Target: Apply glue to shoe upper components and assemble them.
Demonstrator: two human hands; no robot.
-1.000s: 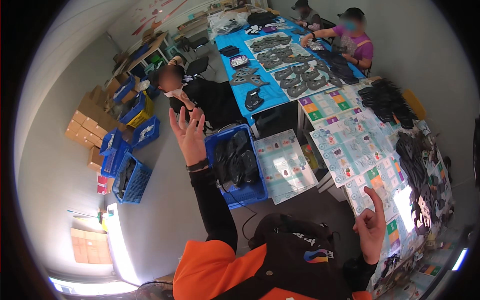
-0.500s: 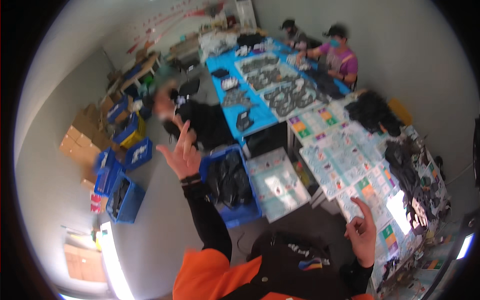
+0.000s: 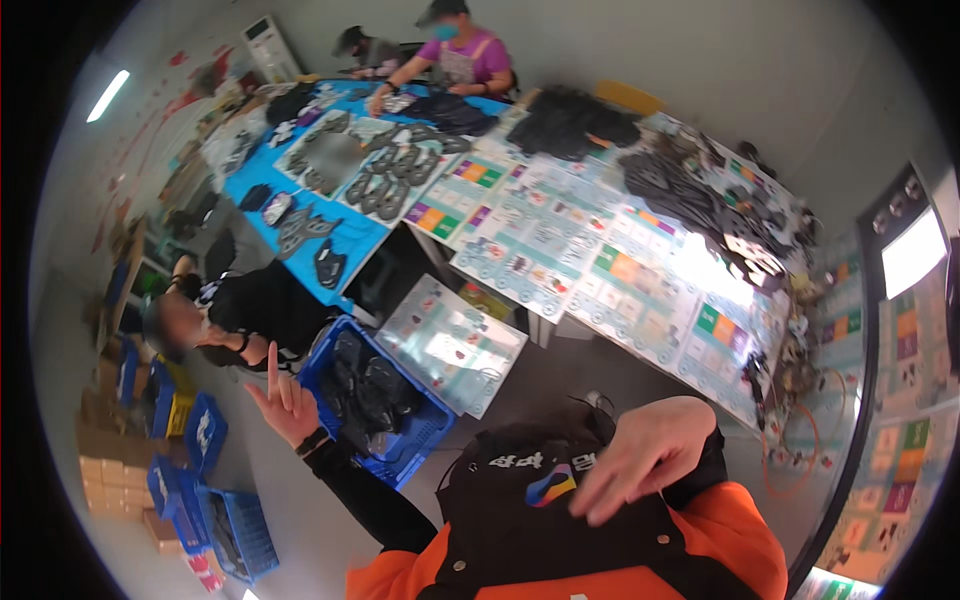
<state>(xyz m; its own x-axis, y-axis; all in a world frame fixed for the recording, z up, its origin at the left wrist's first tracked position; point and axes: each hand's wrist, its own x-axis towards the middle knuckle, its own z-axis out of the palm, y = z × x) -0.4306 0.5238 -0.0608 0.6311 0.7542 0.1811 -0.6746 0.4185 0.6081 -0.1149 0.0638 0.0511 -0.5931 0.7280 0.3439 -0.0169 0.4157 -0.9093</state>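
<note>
My left hand (image 3: 285, 402) is raised in the air beside a blue crate (image 3: 437, 428). Its index finger points up, the thumb sticks out, and the other fingers are partly curled around nothing. In the crate lie dark, plastic-wrapped bundles (image 3: 365, 385). My right hand (image 3: 650, 452) hovers in front of my black apron (image 3: 500, 515), its fingers stretched down to the left, slightly blurred and with nothing visible in them. Neither hand touches a table or the crate.
A printed white table (image 3: 530, 240) carries dark fabric pieces (image 3: 575, 122). Behind it, a blue-covered table (image 3: 350, 245) holds grey cut parts, with two people (image 3: 465, 65) at its far side. A person in black (image 3: 260, 315) sits left. Blue bins (image 3: 240, 530) and cartons (image 3: 115, 455) line the left.
My view has swung to the right, so the tables appear further left. My right hand has moved in front of the apron, from pointing up to fingers down. My left hand stays raised.
</note>
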